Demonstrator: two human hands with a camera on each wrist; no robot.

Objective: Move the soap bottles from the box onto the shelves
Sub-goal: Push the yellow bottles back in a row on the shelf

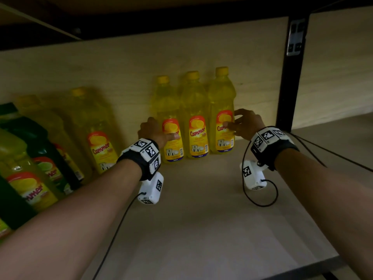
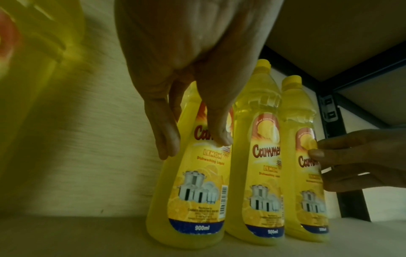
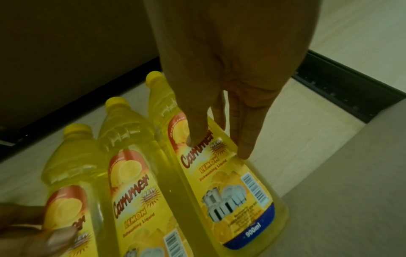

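shelf (image 1: 212, 199) holds three yellow bottles (image 1: 195, 118) flanked by two hands (image 1: 151, 130).

The three soap bottles (image 1: 194, 118) at twelve o'clock were clear yellow with yellow caps (image 1: 192, 74). Each label (image 2: 204, 175) was yellow with a red arch, dark red letters, a white barcode and a blue band below. At nine o'clock a dark green bottle (image 1: 30, 136) stood among yellow ones. The shelf board (image 1: 212, 209) was pale beige, its post (image 1: 288, 77) black. The wrist bands (image 1: 149, 152) carried black-and-white square markers.
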